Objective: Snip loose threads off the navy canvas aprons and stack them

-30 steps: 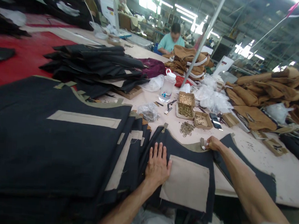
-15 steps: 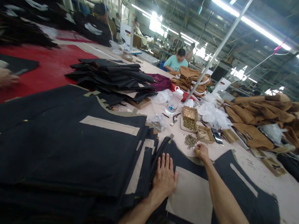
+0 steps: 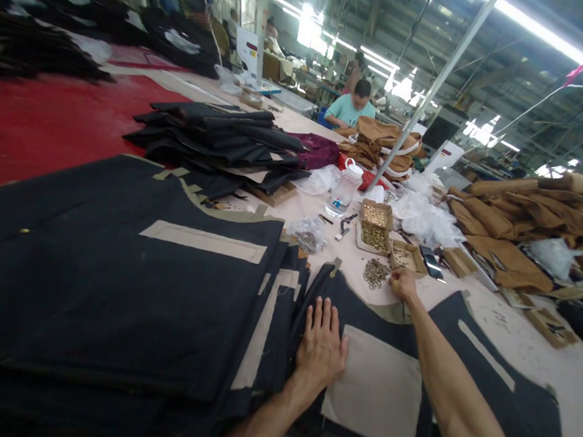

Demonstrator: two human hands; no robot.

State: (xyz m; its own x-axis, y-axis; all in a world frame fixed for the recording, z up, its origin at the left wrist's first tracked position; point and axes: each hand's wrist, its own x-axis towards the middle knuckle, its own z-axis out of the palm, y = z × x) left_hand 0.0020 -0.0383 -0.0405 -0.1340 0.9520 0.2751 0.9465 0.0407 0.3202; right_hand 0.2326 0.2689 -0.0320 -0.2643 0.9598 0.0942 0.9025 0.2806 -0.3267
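Observation:
My left hand lies flat, fingers stretched out, on a dark garment panel with a beige square patch sewn to it. Beyond the panel's curved upper edge, my right hand is closed, its fingers curled together. What it holds, if anything, is hidden. It is close beside a small heap of metal rings and just in front of a cardboard box with a few small metal pieces. Another box behind holds copper-coloured and brass-coloured fittings.
Left of me lies a thick stack of dark panels; folded dark pieces lie behind it. A clear bottle, plastic bags, a phone and a metal pole stand around. Brown garments are heaped right. A person sits further back.
My right hand has moved slightly away from me, toward the box behind the rings. My left hand stays flat. Another person's hand at the far left has gone from view.

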